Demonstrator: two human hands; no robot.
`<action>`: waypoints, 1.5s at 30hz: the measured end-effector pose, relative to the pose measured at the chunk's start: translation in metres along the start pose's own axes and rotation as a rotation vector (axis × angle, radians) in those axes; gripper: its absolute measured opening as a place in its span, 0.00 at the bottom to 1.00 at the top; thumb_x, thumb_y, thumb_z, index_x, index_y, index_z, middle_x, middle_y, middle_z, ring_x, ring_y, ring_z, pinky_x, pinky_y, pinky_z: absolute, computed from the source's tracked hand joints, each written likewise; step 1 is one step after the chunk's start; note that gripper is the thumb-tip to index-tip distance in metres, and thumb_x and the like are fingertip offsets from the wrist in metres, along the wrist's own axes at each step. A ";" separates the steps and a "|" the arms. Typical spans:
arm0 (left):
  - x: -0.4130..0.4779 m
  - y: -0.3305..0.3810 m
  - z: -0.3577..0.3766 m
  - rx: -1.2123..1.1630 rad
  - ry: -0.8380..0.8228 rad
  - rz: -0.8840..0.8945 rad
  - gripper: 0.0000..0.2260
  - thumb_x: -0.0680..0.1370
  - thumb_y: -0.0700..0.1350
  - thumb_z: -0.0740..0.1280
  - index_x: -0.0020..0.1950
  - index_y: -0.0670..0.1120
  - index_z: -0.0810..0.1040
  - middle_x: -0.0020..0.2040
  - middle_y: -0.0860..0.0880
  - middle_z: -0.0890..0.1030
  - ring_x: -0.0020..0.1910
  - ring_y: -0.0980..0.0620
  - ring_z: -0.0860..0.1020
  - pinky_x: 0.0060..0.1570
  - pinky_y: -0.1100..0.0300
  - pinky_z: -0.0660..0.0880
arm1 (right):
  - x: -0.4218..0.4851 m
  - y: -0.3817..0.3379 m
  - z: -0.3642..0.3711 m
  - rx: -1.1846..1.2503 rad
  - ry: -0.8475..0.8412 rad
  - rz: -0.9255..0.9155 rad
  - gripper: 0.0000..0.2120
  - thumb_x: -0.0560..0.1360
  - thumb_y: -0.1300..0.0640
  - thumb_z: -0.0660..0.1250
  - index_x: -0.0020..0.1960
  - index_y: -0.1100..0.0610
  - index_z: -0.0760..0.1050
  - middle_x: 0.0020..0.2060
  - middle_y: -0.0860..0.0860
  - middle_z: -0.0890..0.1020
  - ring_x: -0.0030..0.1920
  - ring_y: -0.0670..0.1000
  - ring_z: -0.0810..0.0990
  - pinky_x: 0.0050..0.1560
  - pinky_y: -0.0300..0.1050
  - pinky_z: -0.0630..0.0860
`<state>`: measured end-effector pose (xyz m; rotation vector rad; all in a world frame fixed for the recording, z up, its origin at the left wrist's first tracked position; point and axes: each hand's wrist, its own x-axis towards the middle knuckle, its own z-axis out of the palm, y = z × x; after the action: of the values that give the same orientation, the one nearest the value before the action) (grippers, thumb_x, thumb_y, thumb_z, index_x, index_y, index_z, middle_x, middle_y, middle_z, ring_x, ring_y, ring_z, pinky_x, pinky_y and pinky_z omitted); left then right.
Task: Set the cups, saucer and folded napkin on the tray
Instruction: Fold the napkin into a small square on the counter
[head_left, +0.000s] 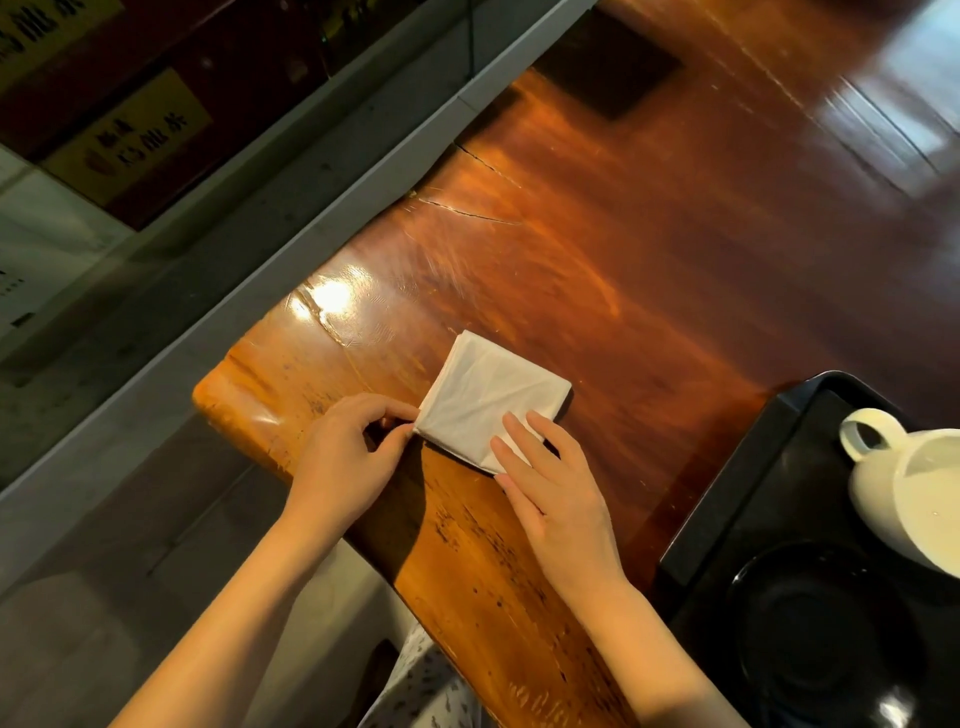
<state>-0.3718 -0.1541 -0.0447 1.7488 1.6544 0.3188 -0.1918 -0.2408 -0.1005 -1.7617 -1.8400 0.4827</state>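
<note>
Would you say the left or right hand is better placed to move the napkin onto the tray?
Probably the right hand: it rests flat on the napkin, nearer the tray.

Glossy lacquered wood table (649, 234), soft white paper napkin (488, 395), glazed ceramic cup (904, 493), glossy black tray (769, 467).

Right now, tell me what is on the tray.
On the black tray stand a white cup and a black saucer. The frame edge cuts off the tray's right part. The napkin lies on the table.
</note>
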 end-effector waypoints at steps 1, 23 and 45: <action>-0.002 0.002 -0.002 0.013 0.044 0.007 0.09 0.77 0.41 0.65 0.52 0.53 0.80 0.47 0.57 0.79 0.51 0.53 0.76 0.46 0.69 0.69 | 0.000 -0.002 0.002 -0.015 0.004 0.014 0.16 0.77 0.52 0.58 0.61 0.56 0.76 0.63 0.54 0.78 0.67 0.50 0.67 0.56 0.46 0.78; 0.037 -0.001 0.055 0.564 -0.029 0.402 0.24 0.81 0.51 0.45 0.76 0.47 0.51 0.77 0.49 0.49 0.77 0.48 0.51 0.75 0.47 0.49 | 0.058 -0.011 0.014 -0.469 -0.197 0.201 0.31 0.78 0.43 0.45 0.76 0.59 0.52 0.75 0.57 0.58 0.75 0.56 0.57 0.74 0.54 0.51; 0.042 0.044 0.036 0.224 0.004 -0.165 0.23 0.74 0.55 0.67 0.61 0.41 0.70 0.54 0.45 0.73 0.51 0.49 0.73 0.44 0.61 0.71 | 0.039 -0.002 -0.002 -0.482 -0.316 0.176 0.41 0.73 0.33 0.45 0.75 0.61 0.54 0.74 0.60 0.61 0.74 0.59 0.60 0.72 0.57 0.61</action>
<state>-0.3088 -0.1228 -0.0549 1.7562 1.8831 0.0625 -0.1921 -0.2020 -0.0922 -2.2886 -2.1627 0.4265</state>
